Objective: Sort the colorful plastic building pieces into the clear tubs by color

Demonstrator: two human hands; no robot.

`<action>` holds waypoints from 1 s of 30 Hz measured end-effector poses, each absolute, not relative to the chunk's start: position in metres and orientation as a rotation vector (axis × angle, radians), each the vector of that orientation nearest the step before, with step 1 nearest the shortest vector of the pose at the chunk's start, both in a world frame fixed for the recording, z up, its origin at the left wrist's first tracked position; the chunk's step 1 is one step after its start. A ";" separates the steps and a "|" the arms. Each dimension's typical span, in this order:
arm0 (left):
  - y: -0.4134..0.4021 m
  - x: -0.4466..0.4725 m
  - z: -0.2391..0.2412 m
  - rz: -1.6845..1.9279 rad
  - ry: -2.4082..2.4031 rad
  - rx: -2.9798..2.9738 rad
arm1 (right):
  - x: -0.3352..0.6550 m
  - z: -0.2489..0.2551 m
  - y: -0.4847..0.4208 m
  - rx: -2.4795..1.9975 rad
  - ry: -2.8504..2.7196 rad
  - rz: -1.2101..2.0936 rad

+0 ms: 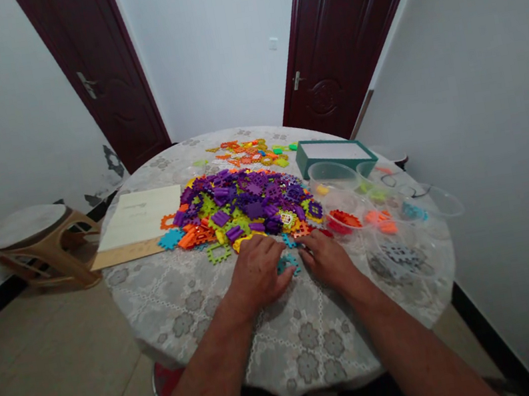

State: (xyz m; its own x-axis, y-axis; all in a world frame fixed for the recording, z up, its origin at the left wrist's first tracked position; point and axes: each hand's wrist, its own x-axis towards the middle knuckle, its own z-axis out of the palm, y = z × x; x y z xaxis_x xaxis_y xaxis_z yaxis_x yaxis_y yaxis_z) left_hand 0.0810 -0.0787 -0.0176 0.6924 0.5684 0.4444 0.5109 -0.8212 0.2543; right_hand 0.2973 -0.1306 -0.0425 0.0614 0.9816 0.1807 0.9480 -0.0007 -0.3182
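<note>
A large heap of plastic building pieces (pixel 251 193), mostly purple with green, orange and yellow, lies in the middle of the round table. My left hand (pixel 259 268) rests at the heap's near edge with fingers stretched over yellow pieces (pixel 241 243) and the thumb held apart. Between my hands lies a blue notched piece (pixel 287 263), partly covered by my left hand. My right hand (pixel 325 257) is open at the front right of the heap, fingertips beside a small blue piece (pixel 289 241) and orange pieces (pixel 303 227). Its fingertips are partly hard to make out.
Clear plastic tubs on the right hold sorted pieces: red (pixel 343 220), orange (pixel 382 220) and grey (pixel 401 256). A green-edged box (pixel 336 155) stands behind them. Loose orange and yellow pieces (pixel 249 153) lie at the back. A pale board (pixel 141 218) lies left; a stool (pixel 43 242) stands beyond.
</note>
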 end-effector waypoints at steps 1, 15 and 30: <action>-0.080 0.081 -0.018 0.743 0.886 2.815 | 0.296 -0.042 -0.131 -2.027 -1.945 0.130; -0.080 0.083 -0.026 0.476 0.950 2.838 | 0.297 -0.034 -0.136 -1.478 -1.892 0.431; -0.077 0.087 -0.034 0.742 0.974 2.690 | 0.293 -0.033 -0.137 -1.247 -1.897 0.599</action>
State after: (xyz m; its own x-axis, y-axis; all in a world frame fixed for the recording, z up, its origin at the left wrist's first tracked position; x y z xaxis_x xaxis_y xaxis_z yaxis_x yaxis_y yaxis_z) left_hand 0.0867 -0.0775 -0.0338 0.6598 0.6410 0.3920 0.5481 -0.7675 0.3324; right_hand 0.2926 -0.1374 -0.0326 -0.2213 0.9120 0.3455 0.5479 0.4093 -0.7296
